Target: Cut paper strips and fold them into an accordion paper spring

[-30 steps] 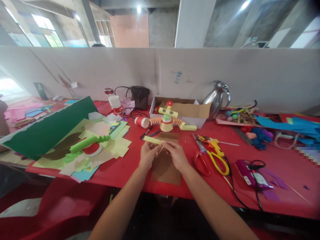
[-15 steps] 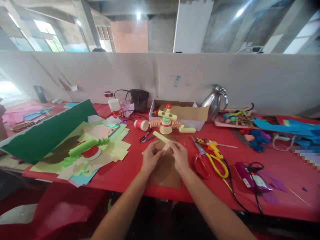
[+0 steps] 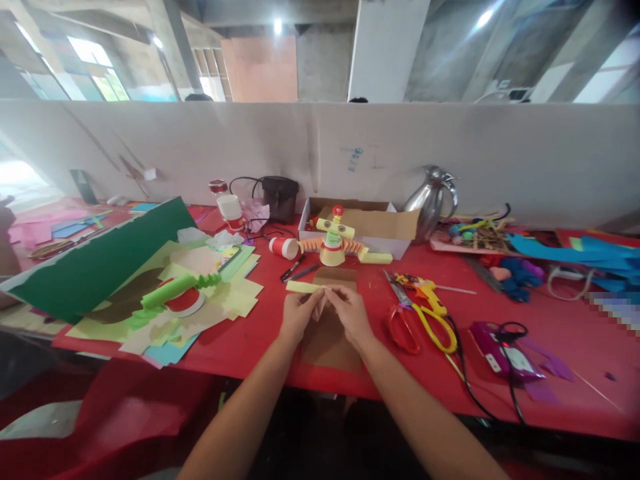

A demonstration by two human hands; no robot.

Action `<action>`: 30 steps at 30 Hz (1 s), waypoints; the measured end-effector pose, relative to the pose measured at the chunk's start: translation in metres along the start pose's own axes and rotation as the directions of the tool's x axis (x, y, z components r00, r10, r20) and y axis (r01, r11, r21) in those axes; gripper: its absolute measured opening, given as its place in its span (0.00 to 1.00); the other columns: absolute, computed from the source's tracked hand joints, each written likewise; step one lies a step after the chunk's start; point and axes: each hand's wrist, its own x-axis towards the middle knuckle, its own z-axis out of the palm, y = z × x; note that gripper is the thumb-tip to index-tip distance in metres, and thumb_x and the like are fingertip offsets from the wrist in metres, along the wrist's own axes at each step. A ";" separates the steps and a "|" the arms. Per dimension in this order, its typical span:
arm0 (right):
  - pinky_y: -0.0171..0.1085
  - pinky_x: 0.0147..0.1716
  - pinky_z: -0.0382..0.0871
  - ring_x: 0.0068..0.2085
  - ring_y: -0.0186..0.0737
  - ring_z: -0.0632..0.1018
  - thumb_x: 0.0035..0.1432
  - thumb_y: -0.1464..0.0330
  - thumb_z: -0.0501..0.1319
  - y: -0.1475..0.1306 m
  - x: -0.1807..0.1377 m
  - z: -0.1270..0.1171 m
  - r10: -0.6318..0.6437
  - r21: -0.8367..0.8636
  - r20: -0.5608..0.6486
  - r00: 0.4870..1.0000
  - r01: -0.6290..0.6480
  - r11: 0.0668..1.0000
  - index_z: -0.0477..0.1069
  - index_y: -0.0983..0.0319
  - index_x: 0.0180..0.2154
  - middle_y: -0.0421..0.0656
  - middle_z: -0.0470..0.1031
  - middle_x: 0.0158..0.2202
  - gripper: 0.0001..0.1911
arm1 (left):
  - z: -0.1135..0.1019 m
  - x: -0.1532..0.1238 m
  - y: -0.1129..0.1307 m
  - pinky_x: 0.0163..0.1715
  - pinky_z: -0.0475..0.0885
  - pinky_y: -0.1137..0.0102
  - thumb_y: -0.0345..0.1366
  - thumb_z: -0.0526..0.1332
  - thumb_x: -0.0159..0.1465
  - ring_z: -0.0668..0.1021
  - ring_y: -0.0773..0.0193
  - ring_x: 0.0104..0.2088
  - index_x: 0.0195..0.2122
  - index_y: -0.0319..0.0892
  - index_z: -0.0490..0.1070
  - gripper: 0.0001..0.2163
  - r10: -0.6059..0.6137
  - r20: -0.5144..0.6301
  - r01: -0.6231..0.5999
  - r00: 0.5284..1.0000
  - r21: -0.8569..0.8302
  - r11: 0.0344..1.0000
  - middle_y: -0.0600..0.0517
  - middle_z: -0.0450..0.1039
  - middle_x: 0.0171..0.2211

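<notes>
My left hand (image 3: 297, 315) is closed round a pale yellow paper tube (image 3: 300, 287), which points left past my fingers. From the tube's near end a folded peach paper strip (image 3: 319, 309) hangs between my hands, pinched by the fingers of my right hand (image 3: 351, 316). Both hands are low over a brown cardboard sheet (image 3: 334, 351). Just beyond stands a paper figure (image 3: 333, 252) with a red top, a yellow tube head and peach accordion arms, one ending in a yellow tube. My fingers partly hide the joint between tube and strip.
Scissors (image 3: 431, 328) and a yellow glue gun (image 3: 427, 293) lie to the right, near a purple box (image 3: 503, 353) with cords. On the left are paper sheets (image 3: 240, 293), a green paper roll (image 3: 167, 292) and a green board (image 3: 105, 267). Behind stand a cardboard box (image 3: 367, 217) and a metal jug (image 3: 427, 207).
The yellow tube has swung from slanting up and left to lying nearly level. Both hands have turned with it; the peach strip now hangs downward between them.
</notes>
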 end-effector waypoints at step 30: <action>0.30 0.21 0.58 0.23 0.32 0.72 0.45 0.62 0.67 0.003 0.006 -0.004 0.128 0.054 0.006 0.992 -0.128 0.990 0.70 0.61 0.24 0.36 0.72 0.20 0.10 | 0.000 0.001 0.004 0.17 0.56 0.75 0.46 0.71 0.48 0.64 0.72 0.16 0.17 0.38 0.73 0.15 -0.088 -0.050 0.090 0.995 0.039 0.995 0.56 0.66 0.14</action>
